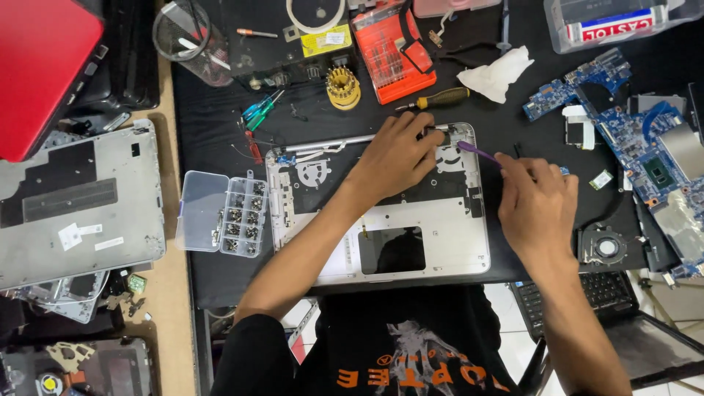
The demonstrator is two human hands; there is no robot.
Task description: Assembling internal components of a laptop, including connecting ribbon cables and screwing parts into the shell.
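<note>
A silver laptop base shell point(440, 242), stripped of its board, lies upside down on the black mat in front of me. My left hand point(400, 158) rests flat on the shell's upper middle, fingertips near the hinge bar point(330, 141) at its far edge. My right hand point(535, 202) is closed around a purple pry tool point(478, 152), whose tip points left toward the shell's upper right corner. The tip sits just beside my left fingers.
A blue motherboard point(645, 154) and a black fan point(605, 248) lie to the right. A clear screw box point(220, 214) sits left of the shell, a grey laptop cover point(77, 205) further left. Orange bit case point(392, 51), yellow-handled screwdriver point(440, 97), tissue point(499, 73) and a glass jar point(192, 33) lie beyond.
</note>
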